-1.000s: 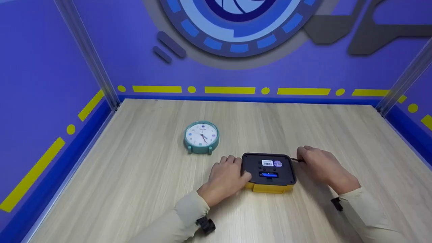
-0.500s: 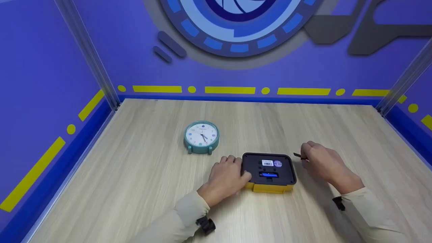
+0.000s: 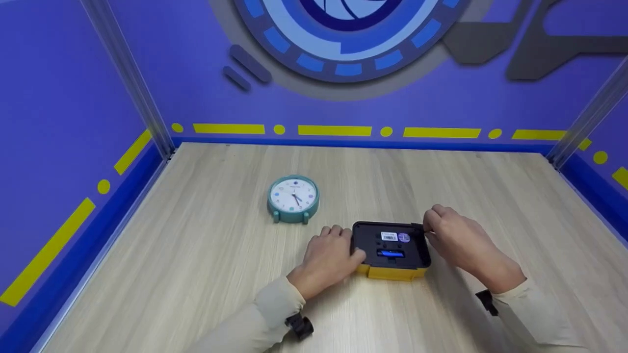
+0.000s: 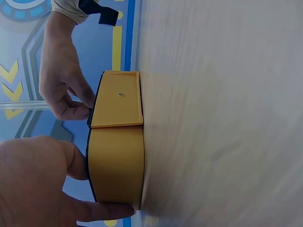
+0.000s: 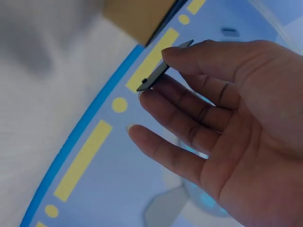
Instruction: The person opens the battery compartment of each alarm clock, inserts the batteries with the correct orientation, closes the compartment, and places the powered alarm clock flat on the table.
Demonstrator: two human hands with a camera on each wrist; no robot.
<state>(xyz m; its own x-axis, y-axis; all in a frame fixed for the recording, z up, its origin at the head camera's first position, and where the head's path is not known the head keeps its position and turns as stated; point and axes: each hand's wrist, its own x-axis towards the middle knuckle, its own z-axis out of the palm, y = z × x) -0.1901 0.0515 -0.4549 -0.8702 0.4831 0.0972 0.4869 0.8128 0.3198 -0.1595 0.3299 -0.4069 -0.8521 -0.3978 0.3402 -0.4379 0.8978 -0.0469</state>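
Observation:
A yellow box-shaped clock (image 3: 392, 273) lies on the table with its black back up. A blue battery (image 3: 391, 254) sits in the open battery slot of that back. My left hand (image 3: 327, 262) grips the clock's left end, thumb on the near side and fingers on the far side. Between thumb and fingers my right hand (image 3: 461, 242) pinches a small flat black battery cover (image 5: 158, 73), which has a little tab. In the head view this cover is at the back's far right corner; whether it touches the clock I cannot tell.
A round teal alarm clock (image 3: 293, 198) with a white dial lies face up, left of and behind the yellow clock. Blue printed panels (image 3: 206, 98) enclose the wooden table (image 3: 221, 235) at the back and sides.
My right hand drew slightly away from the clock with the battery cover, then came left, bringing the cover to the clock's far right corner. My left hand and both clocks have stayed put.

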